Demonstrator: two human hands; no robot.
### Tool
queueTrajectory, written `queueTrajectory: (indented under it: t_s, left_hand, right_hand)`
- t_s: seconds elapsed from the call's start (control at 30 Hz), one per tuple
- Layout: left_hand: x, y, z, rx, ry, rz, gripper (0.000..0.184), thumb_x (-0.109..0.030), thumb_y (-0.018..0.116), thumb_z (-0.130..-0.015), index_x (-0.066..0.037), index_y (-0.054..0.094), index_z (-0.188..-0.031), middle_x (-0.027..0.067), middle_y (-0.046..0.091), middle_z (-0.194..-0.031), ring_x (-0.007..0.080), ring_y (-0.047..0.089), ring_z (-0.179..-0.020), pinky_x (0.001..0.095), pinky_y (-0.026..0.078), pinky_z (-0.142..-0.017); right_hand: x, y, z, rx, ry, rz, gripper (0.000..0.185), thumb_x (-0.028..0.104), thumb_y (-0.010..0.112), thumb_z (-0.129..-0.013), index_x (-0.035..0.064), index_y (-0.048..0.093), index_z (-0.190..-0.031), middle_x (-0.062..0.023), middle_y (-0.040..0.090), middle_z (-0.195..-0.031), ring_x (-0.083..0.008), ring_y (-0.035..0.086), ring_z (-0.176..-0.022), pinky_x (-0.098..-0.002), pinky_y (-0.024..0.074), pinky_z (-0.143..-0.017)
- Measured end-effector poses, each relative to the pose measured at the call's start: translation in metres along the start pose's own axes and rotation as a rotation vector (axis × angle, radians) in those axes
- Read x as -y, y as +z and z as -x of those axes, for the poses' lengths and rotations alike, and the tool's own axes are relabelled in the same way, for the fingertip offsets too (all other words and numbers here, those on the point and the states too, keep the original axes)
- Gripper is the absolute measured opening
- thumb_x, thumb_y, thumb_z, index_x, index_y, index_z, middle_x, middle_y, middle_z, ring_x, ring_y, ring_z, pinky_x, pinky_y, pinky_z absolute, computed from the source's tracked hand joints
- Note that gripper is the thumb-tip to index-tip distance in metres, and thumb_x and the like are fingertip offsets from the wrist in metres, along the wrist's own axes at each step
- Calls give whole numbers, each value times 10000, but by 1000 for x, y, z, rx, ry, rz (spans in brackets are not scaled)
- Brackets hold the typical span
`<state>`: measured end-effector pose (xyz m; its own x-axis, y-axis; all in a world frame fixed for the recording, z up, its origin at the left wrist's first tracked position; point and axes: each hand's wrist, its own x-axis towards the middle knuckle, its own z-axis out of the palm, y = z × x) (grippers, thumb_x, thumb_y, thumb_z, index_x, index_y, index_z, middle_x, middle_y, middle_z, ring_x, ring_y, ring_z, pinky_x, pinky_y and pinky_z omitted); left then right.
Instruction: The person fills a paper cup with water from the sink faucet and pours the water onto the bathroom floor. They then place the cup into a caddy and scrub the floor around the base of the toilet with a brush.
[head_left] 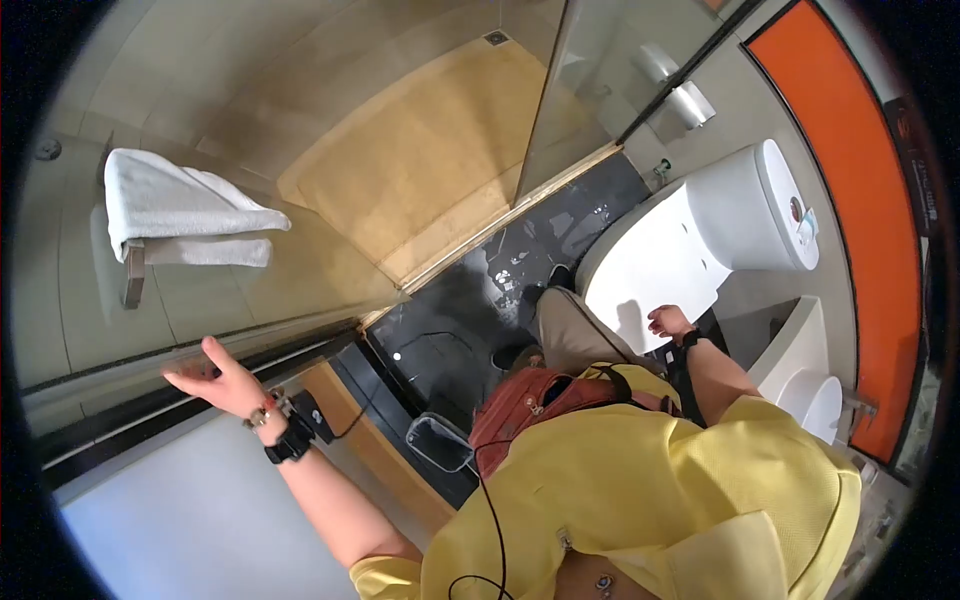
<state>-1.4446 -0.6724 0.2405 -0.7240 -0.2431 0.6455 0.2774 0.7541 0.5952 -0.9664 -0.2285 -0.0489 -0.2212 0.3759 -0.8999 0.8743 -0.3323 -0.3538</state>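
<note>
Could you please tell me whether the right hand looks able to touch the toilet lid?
Most likely yes: the right hand looks empty and nothing visible blocks its way to the toilet lid, though their gap is unclear.

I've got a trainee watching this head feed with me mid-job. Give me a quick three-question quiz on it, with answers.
1. Which of the wearer's hands is nearer the white towel?
2. True or false: the right hand is gripping the white towel.
3. What colour is the bag at the wearer's waist?
a) blue
b) red
c) green

Key:
1. The left hand.
2. False: the right hand is on the other side of the view, by the toilet.
3. b
</note>
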Motion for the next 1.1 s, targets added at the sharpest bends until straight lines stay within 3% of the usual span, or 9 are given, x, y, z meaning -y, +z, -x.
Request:
queueTrajectory:
  t_s: [0.1,0.23,0.5,0.57,0.6,0.73,0.77,0.87,1.1]
  left_hand:
    - [-3,27,-12,14,51,343,617,-237,603,-842,-16,283,-1321,175,480,-1213,241,505,-1048,325,439,-853]
    - [-3,44,-7,-178,139,229,418,-162,499,-896,25,361,-1244,178,610,-1048,267,595,-959,363,458,-868]
    - [16,45,-14,-203,300,137,492,-256,470,-915,55,298,-1255,170,575,-1127,283,554,-1041,364,436,-909]
    - [18,44,-18,-201,328,145,500,-259,466,-916,60,288,-1257,171,572,-1133,285,551,-1046,365,431,-915]
    - [19,45,-18,-215,346,132,499,-257,463,-917,66,284,-1253,172,570,-1134,287,547,-1050,366,428,-921]
    - [17,48,-13,-244,320,194,495,-257,460,-919,80,283,-1235,170,571,-1135,285,546,-1051,369,419,-930]
    - [25,49,-16,-225,319,225,404,-109,444,-901,30,297,-1251,145,554,-1176,267,517,-1097,377,386,-961]
    - [23,49,-17,-240,345,177,514,-265,470,-916,88,270,-1232,166,574,-1134,274,547,-1051,361,430,-912]
    - [36,46,-19,-238,322,104,500,-245,460,-922,77,249,-1241,192,566,-1132,282,544,-1050,374,440,-900]
  right_hand:
    - [1,-2,-10,-101,-38,5,210,166,496,-818,12,589,-928,-78,611,-713,-132,551,-579,-256,426,-508]
    - [-3,-1,-18,-180,-186,-9,192,166,482,-827,20,586,-894,-66,608,-707,-129,549,-586,-256,419,-515]
    - [-48,5,-19,-81,8,-204,208,151,502,-822,8,606,-931,-69,613,-704,-142,548,-533,-263,432,-466]
    - [-58,1,-50,-27,-109,3,207,142,508,-817,6,602,-941,-70,610,-694,-143,538,-506,-271,433,-442]
    - [-78,-6,-90,-73,-372,328,194,155,512,-823,10,600,-918,-67,603,-679,-136,531,-516,-261,428,-455]
    - [42,15,-31,-141,-271,-87,173,176,521,-821,23,583,-872,-61,600,-696,-123,535,-590,-251,422,-513]
    - [55,16,-27,-134,-270,-140,176,160,523,-802,-1,584,-836,-70,592,-671,-142,545,-582,-267,437,-531]
    - [71,14,-25,-142,-208,-144,166,156,531,-796,3,582,-836,-66,591,-672,-137,543,-591,-256,431,-538]
    - [64,-19,-56,-96,-71,-222,197,159,539,-796,-1,583,-901,-66,597,-665,-124,541,-550,-255,423,-487]
